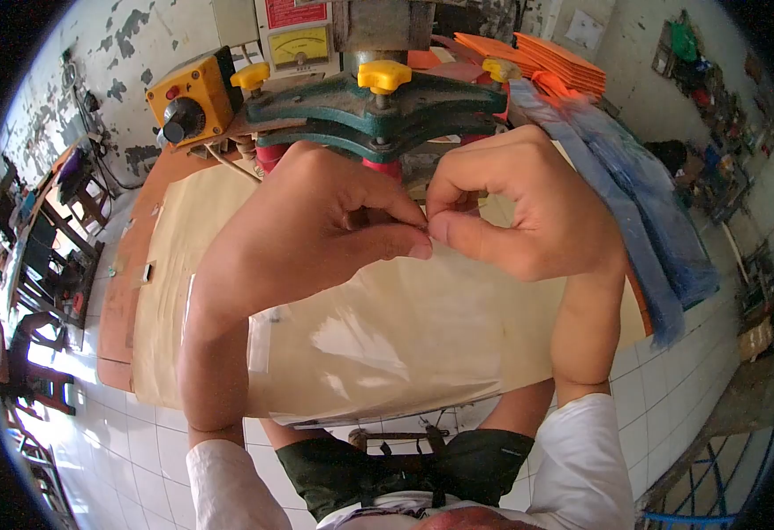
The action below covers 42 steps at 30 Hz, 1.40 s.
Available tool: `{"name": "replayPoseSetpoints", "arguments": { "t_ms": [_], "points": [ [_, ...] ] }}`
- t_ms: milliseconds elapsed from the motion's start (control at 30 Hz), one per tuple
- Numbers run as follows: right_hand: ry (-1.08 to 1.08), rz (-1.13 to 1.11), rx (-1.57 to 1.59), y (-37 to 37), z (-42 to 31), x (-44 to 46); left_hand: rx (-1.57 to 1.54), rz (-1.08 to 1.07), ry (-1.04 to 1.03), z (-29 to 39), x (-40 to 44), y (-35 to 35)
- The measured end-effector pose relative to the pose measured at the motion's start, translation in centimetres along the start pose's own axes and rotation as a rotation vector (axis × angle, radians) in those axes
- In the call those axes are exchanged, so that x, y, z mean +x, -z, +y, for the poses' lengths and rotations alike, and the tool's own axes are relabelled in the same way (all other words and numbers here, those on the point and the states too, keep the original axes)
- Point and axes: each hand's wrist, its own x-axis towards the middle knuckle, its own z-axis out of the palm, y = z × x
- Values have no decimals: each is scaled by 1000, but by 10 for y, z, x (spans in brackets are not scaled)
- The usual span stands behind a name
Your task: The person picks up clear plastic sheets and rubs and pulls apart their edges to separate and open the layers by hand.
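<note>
Control box (191, 95), yellow, stands at the left. Next, we see the left hand (290, 230), thumb and forefinger drawn close, its tips meeting those of the right hand (550, 208); we cannot tell whether either clamps anything. Between and behind them, the green bracket (334, 102) is partly hidden, as is the tan sheet (484, 344) below. Rightmost, blue plastic (617, 190) overhangs, its layers indistinct.

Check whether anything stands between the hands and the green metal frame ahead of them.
Nothing visible stands in the way. The left hand and right hand are raised over the tan sheet, and the green metal frame lies beyond. The hands hide part of the space, so a small thing there cannot be ruled out.
</note>
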Motion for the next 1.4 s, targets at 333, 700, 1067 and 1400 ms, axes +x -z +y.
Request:
{"name": "replayPoseSetpoints", "arguments": {
  "t_ms": [333,700,1067,1400],
  "points": [
    [3,16,-56,8,4,-2,23,59,-129,0,-2,1],
    [-3,108,42,18,7,-6,-37,74,-141,-2,-2,2],
    [25,16,-113,19,-5,-7,-103,96,-205,-4,0,-8],
    [2,83,-167,25,0,-12,-63,128,-98,-1,0,0]
  ]
}}
